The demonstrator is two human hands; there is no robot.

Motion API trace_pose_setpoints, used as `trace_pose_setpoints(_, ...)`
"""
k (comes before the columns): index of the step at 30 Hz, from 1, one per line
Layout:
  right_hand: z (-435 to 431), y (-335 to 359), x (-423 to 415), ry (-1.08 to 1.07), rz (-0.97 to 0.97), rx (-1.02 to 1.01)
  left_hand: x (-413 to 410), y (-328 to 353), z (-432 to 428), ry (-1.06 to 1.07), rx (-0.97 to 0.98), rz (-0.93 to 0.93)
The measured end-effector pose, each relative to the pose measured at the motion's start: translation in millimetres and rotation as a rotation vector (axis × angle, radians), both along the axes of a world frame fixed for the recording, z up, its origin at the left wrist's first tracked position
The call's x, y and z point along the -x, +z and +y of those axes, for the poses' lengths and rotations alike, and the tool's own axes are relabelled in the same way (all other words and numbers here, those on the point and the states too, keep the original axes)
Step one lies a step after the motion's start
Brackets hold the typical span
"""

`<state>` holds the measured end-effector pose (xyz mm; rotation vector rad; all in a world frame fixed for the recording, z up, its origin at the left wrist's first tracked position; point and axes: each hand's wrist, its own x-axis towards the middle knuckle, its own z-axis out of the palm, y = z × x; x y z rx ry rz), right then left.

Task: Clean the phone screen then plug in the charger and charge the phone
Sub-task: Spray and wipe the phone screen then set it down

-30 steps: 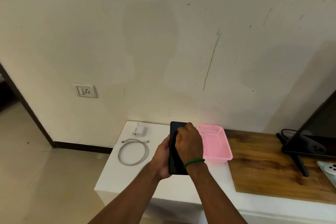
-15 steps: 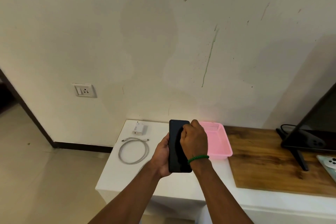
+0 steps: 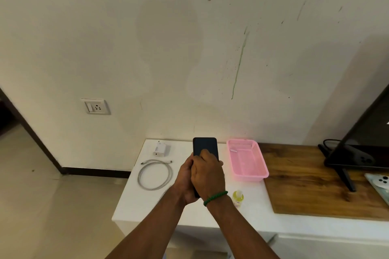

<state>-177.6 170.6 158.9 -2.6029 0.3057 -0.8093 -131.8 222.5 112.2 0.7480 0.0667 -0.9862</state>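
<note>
1. The left hand [image 3: 186, 176] wraps the phone's left edge and back from below, holding it above the table [image 3: 147, 206]
2. The right hand [image 3: 209, 176] lies over the lower screen with fingers curled against the glass; whether they pinch a cloth I cannot tell
3. The phone [image 3: 205, 146] is at centre frame, its long axis running up the frame, away from the person. The upper half of its dark screen is bare, so I judge the wiping unfinished and the next stroke upward
4. A yellow bottle [image 3: 238, 196] stands just right of the right wrist
5. The coiled cable [image 3: 154, 174] lies left of the hands and the charger [image 3: 161, 149] beyond it, both nearer the left hand
6. A pink basket [image 3: 250, 177] sits right of the phone
7. The socket [image 3: 96, 107] is on the wall at far left, well apart from the table
</note>
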Motion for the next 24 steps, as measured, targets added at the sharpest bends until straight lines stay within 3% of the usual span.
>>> trace_pose_setpoints(8,-30.9,11.1,-2.4,-0.017,0.071,-0.01,-4.8,8.1,-1.4,0.005,-0.041,-0.031)
trace_pose_setpoints(17,-50.4,13.7,-0.4,-0.128,0.009,-0.1,-5.6,1.3,-4.0,0.004,-0.061,-0.032)
trace_pose_setpoints(24,-36.5,14.8,-1.6,-0.059,0.038,-0.052,-5.8,8.9,0.6,0.027,-0.052,-0.018)
